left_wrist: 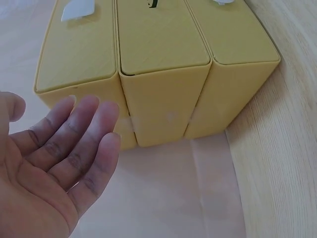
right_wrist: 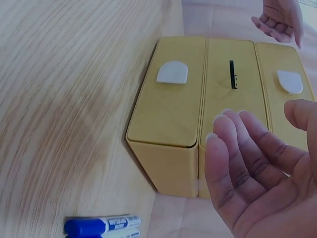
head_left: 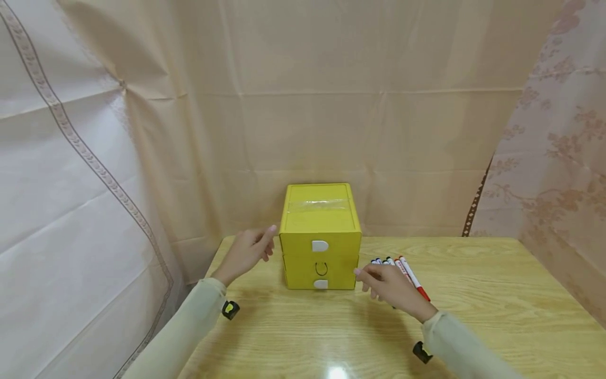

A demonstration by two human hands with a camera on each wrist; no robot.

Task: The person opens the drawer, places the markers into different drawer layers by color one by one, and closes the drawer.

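Note:
A yellow drawer box [head_left: 321, 217] with three stacked front sections stands on the wooden table. Its top front has a white tab [head_left: 320, 246], the middle a dark loop [head_left: 321, 269], and the bottom another white tab [head_left: 321, 284]. Clear tape [head_left: 318, 204] runs across the lid. Beside the box's left side hovers my left hand [head_left: 246, 253], fingers loosely bent and holding nothing. My right hand [head_left: 392, 287] is at the lower right side, also empty, its fingers gently curved in the right wrist view. Whether either hand touches the box, I cannot tell.
Several whiteboard markers [head_left: 413, 278] lie on the table [head_left: 492, 295] right of the box, partly behind my right hand. In the right wrist view one has a blue cap [right_wrist: 85, 228]. A beige curtain [head_left: 303, 116] hangs behind, with a white cloth [head_left: 61, 210] at the left.

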